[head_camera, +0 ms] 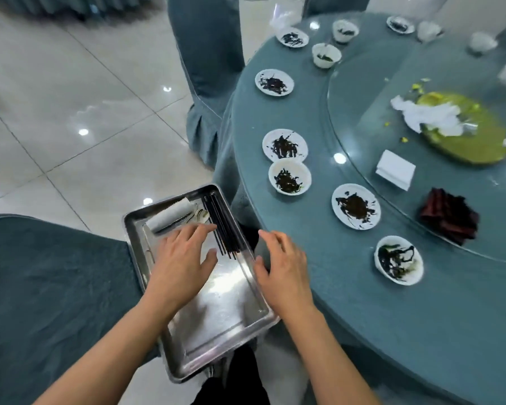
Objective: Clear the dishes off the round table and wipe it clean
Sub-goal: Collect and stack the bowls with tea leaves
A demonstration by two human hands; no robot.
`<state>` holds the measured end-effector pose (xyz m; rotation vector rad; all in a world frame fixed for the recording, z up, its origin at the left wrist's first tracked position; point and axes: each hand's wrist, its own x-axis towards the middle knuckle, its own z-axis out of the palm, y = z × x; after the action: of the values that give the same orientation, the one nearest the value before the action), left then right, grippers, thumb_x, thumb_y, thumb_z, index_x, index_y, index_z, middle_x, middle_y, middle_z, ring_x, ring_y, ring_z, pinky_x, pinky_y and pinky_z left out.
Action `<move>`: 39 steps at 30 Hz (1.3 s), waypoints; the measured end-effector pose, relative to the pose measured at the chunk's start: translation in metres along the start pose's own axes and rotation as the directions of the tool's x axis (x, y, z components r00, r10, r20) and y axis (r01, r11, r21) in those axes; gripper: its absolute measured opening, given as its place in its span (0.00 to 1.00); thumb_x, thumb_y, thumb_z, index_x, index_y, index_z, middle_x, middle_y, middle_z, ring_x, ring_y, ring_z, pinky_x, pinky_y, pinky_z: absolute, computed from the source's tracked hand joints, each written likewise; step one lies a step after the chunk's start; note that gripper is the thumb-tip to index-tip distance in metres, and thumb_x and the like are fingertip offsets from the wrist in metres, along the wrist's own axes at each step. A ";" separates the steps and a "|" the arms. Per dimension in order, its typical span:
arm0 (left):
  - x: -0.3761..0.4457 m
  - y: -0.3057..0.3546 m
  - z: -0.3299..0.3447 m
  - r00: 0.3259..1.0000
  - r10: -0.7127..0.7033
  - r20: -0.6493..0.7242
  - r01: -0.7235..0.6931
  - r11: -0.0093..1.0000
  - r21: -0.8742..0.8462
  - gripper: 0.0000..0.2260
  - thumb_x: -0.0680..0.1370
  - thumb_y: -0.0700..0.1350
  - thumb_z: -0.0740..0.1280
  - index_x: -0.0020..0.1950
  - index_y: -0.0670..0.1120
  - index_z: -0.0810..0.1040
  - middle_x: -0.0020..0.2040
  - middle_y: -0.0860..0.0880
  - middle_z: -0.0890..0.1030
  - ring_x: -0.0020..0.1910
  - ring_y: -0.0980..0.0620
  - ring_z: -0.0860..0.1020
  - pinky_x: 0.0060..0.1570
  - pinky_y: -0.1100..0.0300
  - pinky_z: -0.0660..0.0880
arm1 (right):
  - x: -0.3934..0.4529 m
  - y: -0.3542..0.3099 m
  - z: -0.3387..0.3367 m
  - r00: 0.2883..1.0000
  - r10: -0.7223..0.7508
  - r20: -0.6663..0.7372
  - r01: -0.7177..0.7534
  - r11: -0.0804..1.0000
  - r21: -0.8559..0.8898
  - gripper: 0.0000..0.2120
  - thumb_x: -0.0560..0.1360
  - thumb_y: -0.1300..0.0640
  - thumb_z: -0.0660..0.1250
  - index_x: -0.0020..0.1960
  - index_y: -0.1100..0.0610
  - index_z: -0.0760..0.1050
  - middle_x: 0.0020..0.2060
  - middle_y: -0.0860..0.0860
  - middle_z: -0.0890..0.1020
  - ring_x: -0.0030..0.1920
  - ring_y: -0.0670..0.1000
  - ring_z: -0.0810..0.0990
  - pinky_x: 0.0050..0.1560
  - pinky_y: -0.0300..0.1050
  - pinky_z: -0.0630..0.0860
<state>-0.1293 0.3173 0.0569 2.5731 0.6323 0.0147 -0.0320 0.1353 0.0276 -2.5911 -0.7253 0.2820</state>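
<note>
A steel tray [216,311] sits on a covered chair, left of the round table [319,258]. In it lie black chopsticks [221,226], a rolled white towel [170,214] and spoons [199,215]. My left hand [181,258] hovers over the tray with fingers spread, holding nothing. My right hand [284,267] is open beside the tray's right rim. Several white plates and bowls with dark leftovers ring the table edge, such as a plate [356,206] and a bowl [398,260].
A glass turntable [362,118] carries a yellow-green dish with crumpled tissues [462,127], a white napkin stack [395,169] and a dark red cloth [447,216]. Another covered chair [208,68] stands at the table's far left. Glossy tiled floor [70,97] lies to the left.
</note>
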 end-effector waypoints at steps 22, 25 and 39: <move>-0.016 0.226 0.126 0.909 0.278 0.310 -0.288 0.958 -0.016 0.20 0.80 0.50 0.65 0.72 0.53 0.72 0.65 0.51 0.76 0.62 0.43 0.74 0.63 0.50 0.69 | -0.094 0.235 -0.126 0.928 0.349 -0.129 -0.346 0.937 0.048 0.25 0.74 0.49 0.62 0.71 0.51 0.72 0.60 0.51 0.76 0.57 0.58 0.78 0.57 0.58 0.74; -0.005 0.255 0.152 0.909 0.199 0.366 -0.192 0.980 -0.054 0.21 0.81 0.50 0.65 0.74 0.50 0.68 0.67 0.48 0.76 0.65 0.41 0.74 0.66 0.48 0.68 | -0.091 0.268 -0.133 0.935 0.347 -0.078 -0.346 0.938 0.026 0.24 0.76 0.51 0.66 0.72 0.51 0.71 0.61 0.51 0.76 0.60 0.57 0.76 0.61 0.57 0.71; 0.040 0.312 0.226 0.854 -0.240 0.461 0.392 0.879 -0.270 0.19 0.81 0.48 0.67 0.71 0.47 0.71 0.47 0.43 0.86 0.48 0.42 0.84 0.55 0.46 0.80 | -0.161 0.376 -0.163 0.787 0.615 -0.045 -0.608 0.786 0.115 0.23 0.76 0.51 0.66 0.70 0.49 0.71 0.64 0.54 0.75 0.63 0.59 0.75 0.64 0.56 0.71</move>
<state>0.0697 -0.0102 -0.0026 2.0021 0.8010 -0.4782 0.0493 -0.2973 0.0121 -2.6503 0.1906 0.3894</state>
